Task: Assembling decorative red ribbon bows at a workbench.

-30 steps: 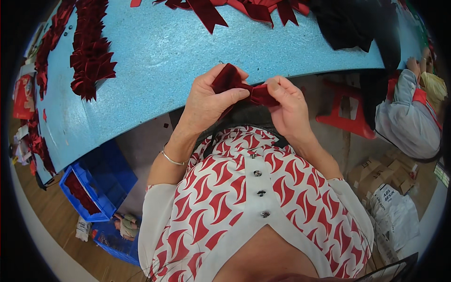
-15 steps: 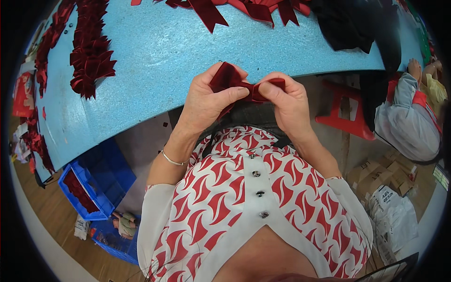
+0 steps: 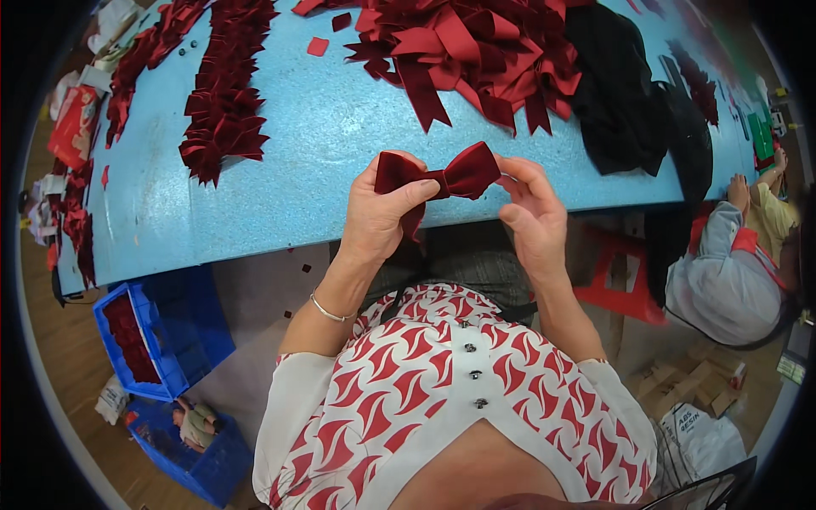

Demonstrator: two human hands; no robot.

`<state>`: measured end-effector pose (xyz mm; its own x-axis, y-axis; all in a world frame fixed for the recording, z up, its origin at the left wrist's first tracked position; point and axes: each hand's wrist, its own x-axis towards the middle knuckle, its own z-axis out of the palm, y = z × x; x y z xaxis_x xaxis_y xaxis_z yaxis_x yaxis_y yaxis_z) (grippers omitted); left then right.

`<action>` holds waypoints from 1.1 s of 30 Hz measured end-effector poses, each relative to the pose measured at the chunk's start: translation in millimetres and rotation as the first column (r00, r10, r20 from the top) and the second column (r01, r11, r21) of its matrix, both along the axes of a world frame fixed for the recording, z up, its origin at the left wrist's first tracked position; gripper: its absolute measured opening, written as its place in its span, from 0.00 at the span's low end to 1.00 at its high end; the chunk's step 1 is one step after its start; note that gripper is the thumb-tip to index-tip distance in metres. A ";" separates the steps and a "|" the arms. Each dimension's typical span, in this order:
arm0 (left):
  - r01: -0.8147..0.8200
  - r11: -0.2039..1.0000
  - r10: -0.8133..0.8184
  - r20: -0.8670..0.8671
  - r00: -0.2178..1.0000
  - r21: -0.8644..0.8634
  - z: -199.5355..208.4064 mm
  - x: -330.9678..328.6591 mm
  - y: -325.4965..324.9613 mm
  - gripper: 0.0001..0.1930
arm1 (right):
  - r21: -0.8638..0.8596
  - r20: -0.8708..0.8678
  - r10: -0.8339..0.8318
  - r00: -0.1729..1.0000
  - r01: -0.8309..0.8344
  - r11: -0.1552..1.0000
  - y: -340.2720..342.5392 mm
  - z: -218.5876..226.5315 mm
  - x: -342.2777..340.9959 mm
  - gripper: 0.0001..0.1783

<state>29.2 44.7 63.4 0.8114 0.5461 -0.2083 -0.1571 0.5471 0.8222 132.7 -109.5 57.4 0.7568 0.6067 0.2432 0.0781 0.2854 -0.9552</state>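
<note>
A dark red velvet bow point(image 3: 469, 173) is held up just over the near edge of the blue table point(image 3: 280, 212). My left hand point(image 3: 380, 204) grips its left loop near the knot, thumb on the front. A ribbon tail hangs below that thumb. My right hand point(image 3: 535, 208) is beside the right loop with its fingers apart; the fingertips are close behind the loop, and whether they touch it I cannot tell. Beyond the bow lies a heap of red ribbon pieces point(image 3: 476, 59) with notched ends.
A row of stacked red bows point(image 3: 225, 102) lies on the table's left. Black cloth point(image 3: 620, 102) covers part of the right side. Below the left edge, a blue bin point(image 3: 161, 340) holds dark red pieces. A red stool point(image 3: 612, 272) and a co-worker in grey point(image 3: 722, 272) are at right.
My right hand has loosened from the bow and opened to the right, uncovering the right loop. The left hand still grips the bow. The view has shifted, showing more of the table.
</note>
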 end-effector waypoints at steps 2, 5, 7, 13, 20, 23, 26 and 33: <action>-0.002 1.000 0.002 0.018 1.000 -0.008 2.6 -2.0 1.8 0.12 | 0.032 -0.076 0.101 0.992 -0.099 0.995 17.0 3.3 -1.3 0.24; -0.008 0.999 0.010 0.044 0.999 -0.038 5.0 -7.1 8.0 0.12 | -0.034 -0.158 0.193 0.968 -0.201 0.979 35.3 14.0 -4.9 0.23; 0.042 0.999 -0.043 0.048 0.998 0.022 3.9 -10.9 18.3 0.11 | -0.185 -0.275 0.228 0.934 -0.284 0.941 45.0 21.1 -10.0 0.20; 0.029 0.997 -0.024 0.076 0.997 -0.067 0.9 -28.8 48.5 0.07 | -0.095 -0.345 0.193 0.919 -0.239 0.966 67.8 15.8 -25.1 0.12; 0.034 0.985 -0.023 0.065 0.998 -0.168 -12.8 -50.8 61.2 0.06 | -0.204 -0.204 0.283 0.937 -0.323 0.924 84.1 14.0 -42.9 0.08; 0.057 0.971 -0.017 0.170 0.985 -0.233 -21.3 -52.8 68.7 0.06 | -0.223 -0.184 0.318 0.930 -0.354 0.908 89.3 22.4 -47.0 0.07; 0.070 0.974 -0.025 0.207 0.978 -0.214 -24.7 -52.0 70.4 0.07 | -0.253 -0.187 0.340 0.922 -0.380 0.890 89.0 20.5 -45.3 0.07; -0.132 0.988 0.144 0.168 0.975 -0.079 -18.5 -40.1 57.6 0.06 | -0.155 -0.171 0.226 0.959 -0.253 0.955 90.0 3.7 -39.5 0.07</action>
